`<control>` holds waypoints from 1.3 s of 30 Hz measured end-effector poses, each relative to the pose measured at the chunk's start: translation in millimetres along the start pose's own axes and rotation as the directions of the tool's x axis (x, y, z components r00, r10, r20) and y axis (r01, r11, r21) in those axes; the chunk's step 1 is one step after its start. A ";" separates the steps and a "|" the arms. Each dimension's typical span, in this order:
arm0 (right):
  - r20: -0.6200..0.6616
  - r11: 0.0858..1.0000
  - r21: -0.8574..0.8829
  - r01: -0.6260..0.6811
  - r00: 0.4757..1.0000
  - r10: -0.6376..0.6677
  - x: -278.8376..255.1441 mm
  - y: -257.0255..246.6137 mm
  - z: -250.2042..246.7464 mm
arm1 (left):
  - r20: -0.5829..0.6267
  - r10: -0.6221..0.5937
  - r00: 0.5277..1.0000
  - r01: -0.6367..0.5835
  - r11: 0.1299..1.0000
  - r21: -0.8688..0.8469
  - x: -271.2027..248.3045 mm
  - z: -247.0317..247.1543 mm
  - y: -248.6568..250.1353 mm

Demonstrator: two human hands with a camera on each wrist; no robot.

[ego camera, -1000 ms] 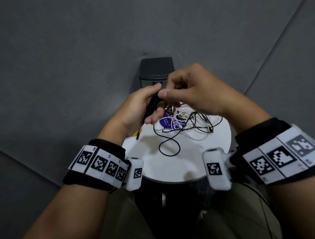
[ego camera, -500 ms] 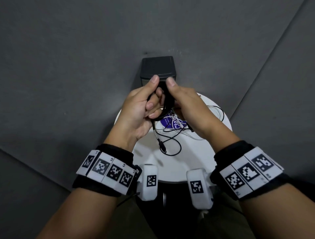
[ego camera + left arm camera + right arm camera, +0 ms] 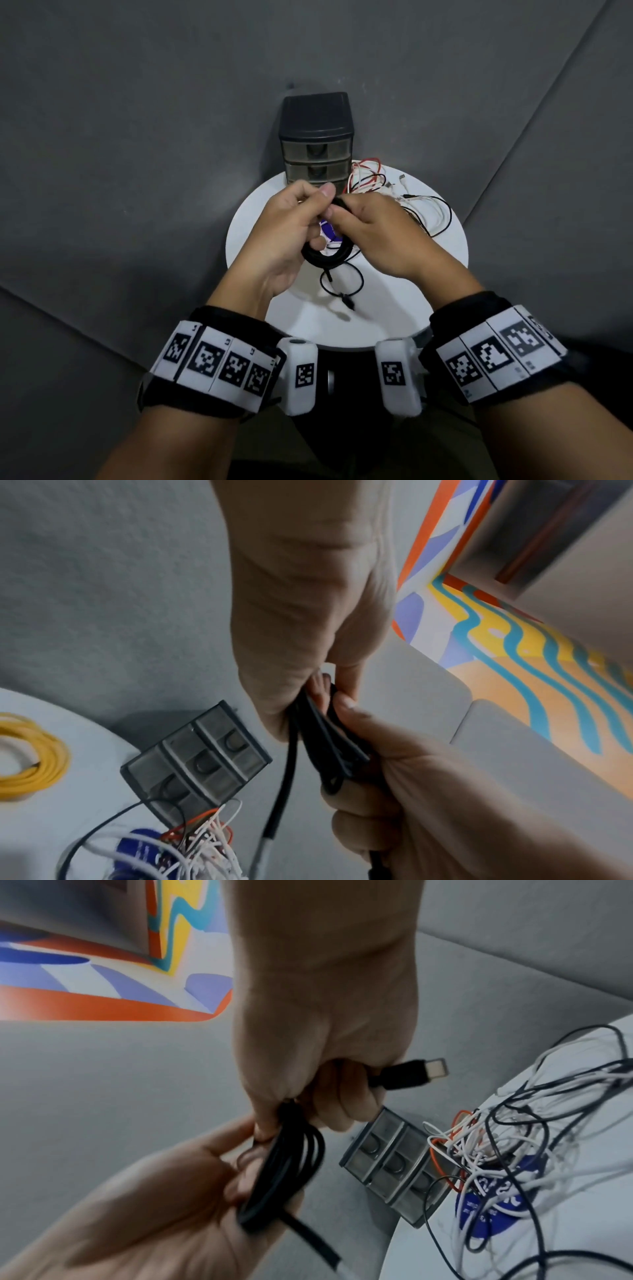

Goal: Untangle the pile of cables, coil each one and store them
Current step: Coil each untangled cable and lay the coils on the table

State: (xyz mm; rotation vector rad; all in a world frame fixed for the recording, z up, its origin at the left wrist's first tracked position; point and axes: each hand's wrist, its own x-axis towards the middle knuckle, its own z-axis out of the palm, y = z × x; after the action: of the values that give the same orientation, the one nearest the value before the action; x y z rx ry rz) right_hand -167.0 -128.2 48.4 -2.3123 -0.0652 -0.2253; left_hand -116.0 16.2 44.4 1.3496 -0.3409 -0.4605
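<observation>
left hand: fingers curled round the black cable coil, holding its loops together above the bench.
right hand: fingers curled, pinching the top of the same coil; a black usb plug sticks out past its fingers.
black cable coil: up in the air between both hands, one loose end hanging down.
cable pile: white, red and black wires tangled on the bench, just beside the small drawer box.
yellow cable coil: lies on the bench.
</observation>
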 end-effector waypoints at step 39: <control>-0.191 0.987 0.127 -0.100 0.974 0.124 -27.9 13.8 2.8 | 0.035 -0.034 0.999 0.035 0.999 -0.012 -16.3 -11.3 -13.5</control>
State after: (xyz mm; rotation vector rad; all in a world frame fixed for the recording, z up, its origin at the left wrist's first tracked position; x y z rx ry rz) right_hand -192.4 -134.9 31.4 -2.1580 0.1491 -0.3828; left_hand -126.2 32.0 29.5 1.3382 -0.3434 -0.5146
